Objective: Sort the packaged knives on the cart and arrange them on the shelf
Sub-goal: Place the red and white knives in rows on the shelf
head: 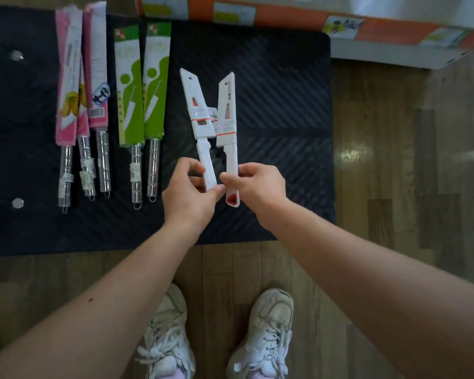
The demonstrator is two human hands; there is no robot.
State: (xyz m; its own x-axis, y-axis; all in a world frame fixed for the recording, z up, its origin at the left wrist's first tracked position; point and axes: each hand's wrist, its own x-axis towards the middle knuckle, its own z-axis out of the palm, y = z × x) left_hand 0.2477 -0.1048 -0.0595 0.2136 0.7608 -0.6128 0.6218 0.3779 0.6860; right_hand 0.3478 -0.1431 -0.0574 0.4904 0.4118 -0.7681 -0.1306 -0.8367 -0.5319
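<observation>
Orange-and-white cardboard box [285,19] cropped at top, black ribbed cart top [285,105] cropped at left, print on pink knife sleeves [66,86] blurred

No legible print on the knife packages [227,105]; lettering too blurred

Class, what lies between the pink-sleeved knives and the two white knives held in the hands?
Two green-sleeved knives with metal handles, side by side on the black cart top, as the head view shows.
</observation>
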